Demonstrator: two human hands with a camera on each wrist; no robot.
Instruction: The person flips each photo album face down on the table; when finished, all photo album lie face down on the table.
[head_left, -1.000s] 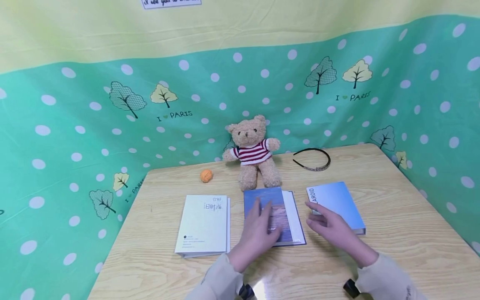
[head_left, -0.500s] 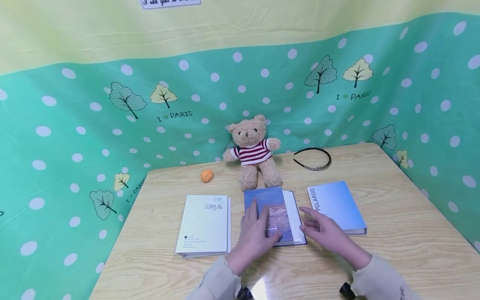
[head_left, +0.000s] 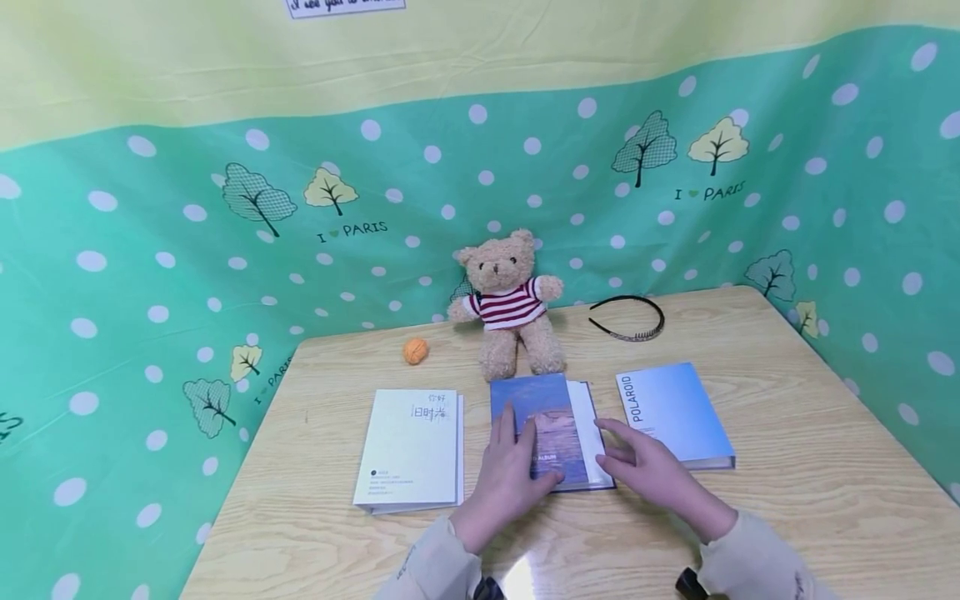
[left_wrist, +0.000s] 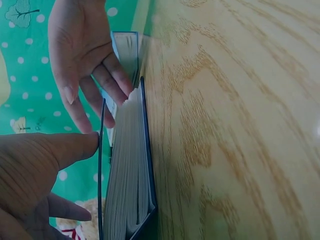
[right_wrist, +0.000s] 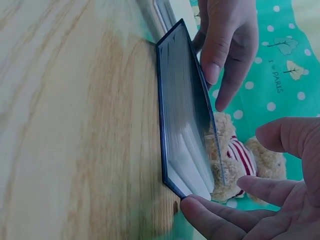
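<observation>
A photo album [head_left: 561,429] with a purple-blue sea-and-sky cover lies in the middle of the table, white pages showing along its right side. My left hand [head_left: 504,479] rests on the cover with fingers spread. In the left wrist view, its thumb touches the cover's edge, which stands a little off the pages [left_wrist: 127,155]. My right hand [head_left: 647,468] is at the album's right edge, fingers loosely extended. The right wrist view shows its lower fingertips [right_wrist: 192,205] against the back cover's corner, while the thumb stays apart from the album.
A white album [head_left: 408,450] lies on the left and a blue Polaroid album [head_left: 678,412] on the right. Behind are a teddy bear [head_left: 510,308] in a striped shirt, an orange ball [head_left: 415,351] and a black headband [head_left: 641,336]. A green dotted curtain [head_left: 420,192] closes off the back.
My right hand has moved left, from over the Polaroid album to the right edge of the middle album. My left hand has stayed on the cover, shifting only slightly.
</observation>
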